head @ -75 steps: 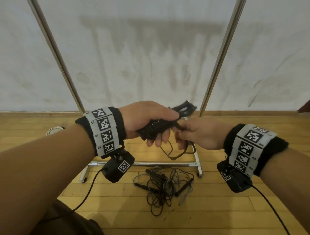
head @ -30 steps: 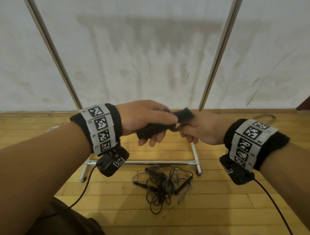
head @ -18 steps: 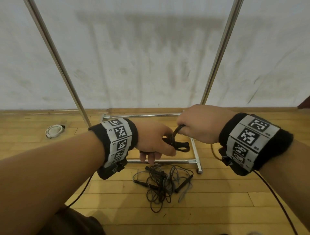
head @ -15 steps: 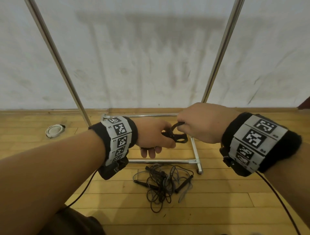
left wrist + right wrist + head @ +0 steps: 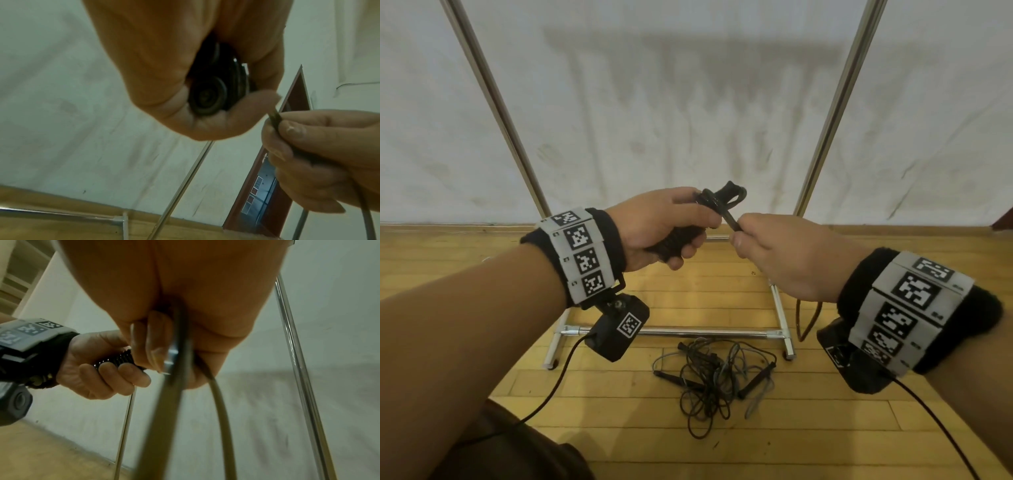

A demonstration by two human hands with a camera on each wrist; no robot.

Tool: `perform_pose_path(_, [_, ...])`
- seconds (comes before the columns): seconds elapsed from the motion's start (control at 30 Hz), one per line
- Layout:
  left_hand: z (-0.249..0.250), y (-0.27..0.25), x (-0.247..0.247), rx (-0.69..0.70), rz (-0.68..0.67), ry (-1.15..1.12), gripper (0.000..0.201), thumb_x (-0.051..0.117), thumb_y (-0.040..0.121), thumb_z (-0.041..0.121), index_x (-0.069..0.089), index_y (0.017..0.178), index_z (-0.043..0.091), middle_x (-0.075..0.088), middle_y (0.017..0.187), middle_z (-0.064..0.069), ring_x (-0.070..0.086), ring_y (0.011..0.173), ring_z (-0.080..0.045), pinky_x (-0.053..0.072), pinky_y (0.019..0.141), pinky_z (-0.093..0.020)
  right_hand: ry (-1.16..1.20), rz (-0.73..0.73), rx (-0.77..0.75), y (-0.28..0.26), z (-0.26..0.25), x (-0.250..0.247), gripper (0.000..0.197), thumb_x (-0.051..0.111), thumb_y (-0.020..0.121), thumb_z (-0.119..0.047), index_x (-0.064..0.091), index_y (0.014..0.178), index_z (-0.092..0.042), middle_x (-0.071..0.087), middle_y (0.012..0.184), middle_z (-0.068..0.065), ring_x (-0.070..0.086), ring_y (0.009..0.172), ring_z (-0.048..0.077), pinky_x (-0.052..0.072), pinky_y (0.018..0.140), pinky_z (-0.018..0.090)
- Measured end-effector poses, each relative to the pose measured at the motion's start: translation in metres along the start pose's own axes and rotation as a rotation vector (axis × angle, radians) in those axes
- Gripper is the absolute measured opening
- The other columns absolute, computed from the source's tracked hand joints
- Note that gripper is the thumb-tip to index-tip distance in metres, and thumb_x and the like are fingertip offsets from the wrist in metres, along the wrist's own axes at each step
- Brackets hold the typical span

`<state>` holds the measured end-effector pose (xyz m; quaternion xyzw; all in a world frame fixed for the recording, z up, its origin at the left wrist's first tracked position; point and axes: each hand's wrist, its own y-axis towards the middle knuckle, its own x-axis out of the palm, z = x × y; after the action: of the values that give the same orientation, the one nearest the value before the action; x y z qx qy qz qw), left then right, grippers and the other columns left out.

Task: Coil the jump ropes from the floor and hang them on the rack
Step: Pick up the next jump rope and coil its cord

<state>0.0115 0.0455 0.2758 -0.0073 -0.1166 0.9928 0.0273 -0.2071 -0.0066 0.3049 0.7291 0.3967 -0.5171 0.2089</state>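
My left hand [image 5: 667, 226] grips the black handles of a jump rope [image 5: 674, 241] with the cord wound tightly round them; the handle ends [image 5: 209, 95] show inside its fist. My right hand [image 5: 780, 253] pinches the free cord [image 5: 731, 219] just right of the bundle, and a loop of cord [image 5: 218, 410] hangs below it. Small cord loops [image 5: 729, 193] stick out above the left thumb. A tangled pile of other jump ropes [image 5: 715, 377] lies on the wooden floor below both hands.
The metal rack stands against the white wall, with its two uprights [image 5: 496, 102] [image 5: 839, 102] and its base bar [image 5: 688, 331] on the floor just beyond the pile. A dark door frame [image 5: 267, 162] is off to the right. My knee [image 5: 510, 452] is at lower left.
Both hands dropped toward the rack base and have risen again. The right hand has gone on wrapping and now pulls the cord out to the right of the bundle.
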Motion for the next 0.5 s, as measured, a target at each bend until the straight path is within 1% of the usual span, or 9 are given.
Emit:
perform_pose_path(0.03, [0.002, -0.002, 0.000, 0.016, -0.016, -0.018, 0.012, 0.081, 0.084, 0.032, 0.076, 0.092, 0.025, 0.062, 0.076, -0.009, 0.057, 0.055, -0.018, 0.046, 0.042, -0.027, 0.037, -0.009, -0.013, 0.000, 0.000, 0.000, 0.032, 0.034, 0.109, -0.040, 0.055, 0.099, -0.018, 0.056, 0.079, -0.002, 0.053, 0.071, 0.015, 0.043, 0.065, 0.032])
perform_pose_path(0.1, [0.004, -0.004, 0.000, 0.043, -0.042, -0.029, 0.024, 0.080, 0.086, 0.048, 0.076, 0.090, 0.025, 0.062, 0.075, -0.007, 0.056, 0.054, -0.017, 0.046, 0.041, -0.026, 0.104, -0.023, -0.038, 0.000, 0.002, 0.000, 0.031, 0.036, 0.108, -0.038, 0.055, 0.098, -0.016, 0.055, 0.076, -0.002, 0.050, 0.068, 0.013, 0.043, 0.065, 0.031])
perform_pose_path(0.17, [0.005, -0.005, 0.002, 0.050, -0.045, -0.004, 0.037, 0.075, 0.087, 0.062, 0.078, 0.090, 0.025, 0.063, 0.074, -0.007, 0.057, 0.054, -0.016, 0.046, 0.041, -0.027, 0.139, -0.030, -0.051, -0.001, 0.006, -0.002, 0.031, 0.037, 0.108, -0.037, 0.057, 0.096, -0.016, 0.054, 0.073, -0.003, 0.048, 0.062, 0.008, 0.041, 0.062, 0.025])
perform_pose_path(0.2, [0.005, -0.005, 0.003, 0.048, -0.041, 0.010, 0.039, 0.073, 0.088, 0.064, 0.079, 0.090, 0.025, 0.063, 0.073, -0.007, 0.057, 0.053, -0.017, 0.047, 0.041, -0.027, 0.153, -0.033, -0.053, -0.002, 0.009, -0.003, 0.030, 0.038, 0.108, -0.037, 0.057, 0.094, -0.017, 0.053, 0.070, -0.005, 0.047, 0.059, 0.005, 0.040, 0.059, 0.022])
perform_pose_path(0.27, [0.005, -0.006, 0.004, 0.040, -0.040, 0.017, 0.043, 0.070, 0.090, 0.063, 0.079, 0.093, 0.021, 0.063, 0.072, -0.010, 0.059, 0.053, -0.020, 0.050, 0.043, -0.029, 0.185, -0.046, -0.050, -0.003, 0.014, -0.005, 0.030, 0.040, 0.107, -0.038, 0.057, 0.090, -0.020, 0.051, 0.065, -0.008, 0.046, 0.052, 0.002, 0.040, 0.053, 0.017])
perform_pose_path(0.3, [0.006, -0.006, 0.005, 0.035, -0.043, 0.014, 0.046, 0.069, 0.090, 0.062, 0.078, 0.098, 0.017, 0.064, 0.072, -0.011, 0.060, 0.053, -0.021, 0.052, 0.045, -0.031, 0.199, -0.060, -0.047, -0.004, 0.017, -0.006, 0.031, 0.041, 0.107, -0.039, 0.057, 0.089, -0.020, 0.051, 0.063, -0.009, 0.046, 0.051, 0.001, 0.041, 0.052, 0.017])
perform_pose_path(0.37, [0.006, -0.006, 0.008, 0.024, -0.042, 0.001, 0.057, 0.067, 0.090, 0.061, 0.072, 0.109, 0.007, 0.064, 0.071, -0.013, 0.062, 0.053, -0.024, 0.054, 0.048, -0.032, 0.252, -0.116, -0.039, -0.005, 0.022, -0.007, 0.032, 0.042, 0.106, -0.039, 0.057, 0.089, -0.018, 0.050, 0.062, -0.008, 0.046, 0.053, 0.004, 0.046, 0.056, 0.023])
perform_pose_path(0.43, [0.006, -0.006, 0.013, 0.026, -0.048, -0.009, 0.063, 0.064, 0.089, 0.059, 0.065, 0.115, 0.001, 0.065, 0.069, -0.014, 0.062, 0.052, -0.025, 0.053, 0.048, -0.032, 0.335, -0.177, -0.044, -0.006, 0.026, -0.006, 0.032, 0.042, 0.107, -0.036, 0.056, 0.088, -0.015, 0.051, 0.062, -0.003, 0.047, 0.055, 0.011, 0.049, 0.059, 0.028])
perform_pose_path(0.5, [0.007, -0.007, 0.019, 0.039, -0.065, -0.010, 0.064, 0.060, 0.091, 0.055, 0.061, 0.119, -0.002, 0.065, 0.067, -0.014, 0.061, 0.050, -0.026, 0.051, 0.045, -0.031, 0.343, -0.211, -0.066, -0.008, 0.028, -0.004, 0.032, 0.042, 0.108, -0.034, 0.057, 0.088, -0.014, 0.058, 0.060, -0.003, 0.055, 0.057, 0.012, 0.053, 0.065, 0.030])
